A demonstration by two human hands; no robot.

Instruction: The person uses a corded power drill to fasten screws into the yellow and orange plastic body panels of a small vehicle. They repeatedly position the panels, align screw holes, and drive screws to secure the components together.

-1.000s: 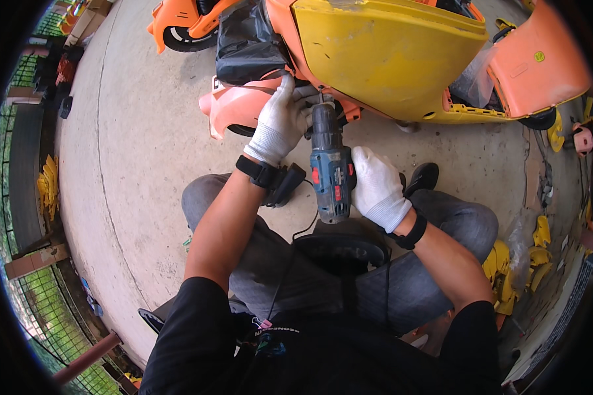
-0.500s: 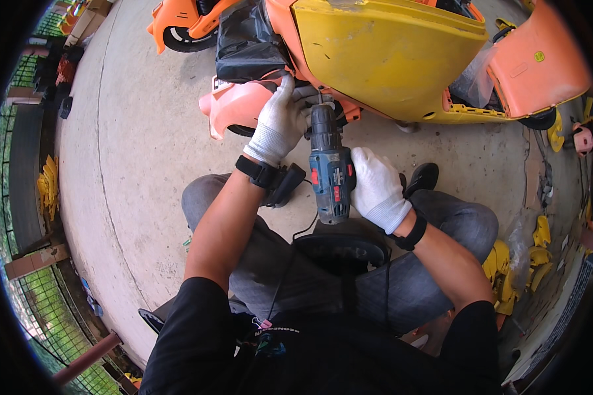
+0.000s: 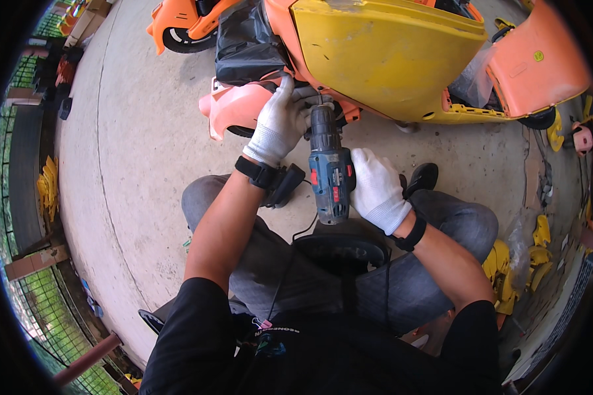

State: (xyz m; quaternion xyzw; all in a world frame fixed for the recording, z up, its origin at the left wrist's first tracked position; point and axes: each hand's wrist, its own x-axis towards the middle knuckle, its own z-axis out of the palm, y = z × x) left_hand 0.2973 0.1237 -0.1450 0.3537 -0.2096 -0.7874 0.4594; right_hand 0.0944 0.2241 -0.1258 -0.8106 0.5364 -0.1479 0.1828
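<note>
Concrete floor all round, pale and bare near the person. Straight ahead: a yellow panel of a small ride-on vehicle, w/ orange bodywork on its right and a salmon-pink part sticking out low on the left. Black plastic sheet bunched behind the pink part. A second orange vehicle w/ a black wheel sits further back, top left. Yellow plastic pieces lie in a heap at the right by the person's knee; more yellow bits far left by a fence. One black shoe shows just past the right hand. The yellow panel overhangs the drill tip, so the exact contact spot is hidden in shadow.

Drill: 1, blue-grey body w/ red marks, between the two hands, over the person's lap and the floor. Long axis runs near vertical in the head view, chuck end pointing away from the person, up into the seam under the yellow panel; battery end points back toward the black stool seat.

Hands: 2, both in white knit gloves. Left hand is wrapped over the pink part's edge right beside the chuck, fingers curled down, gripping. Right hand is closed round the drill's grip from the right side. A black band on each wrist; a black pouch hangs off the left one.
</note>
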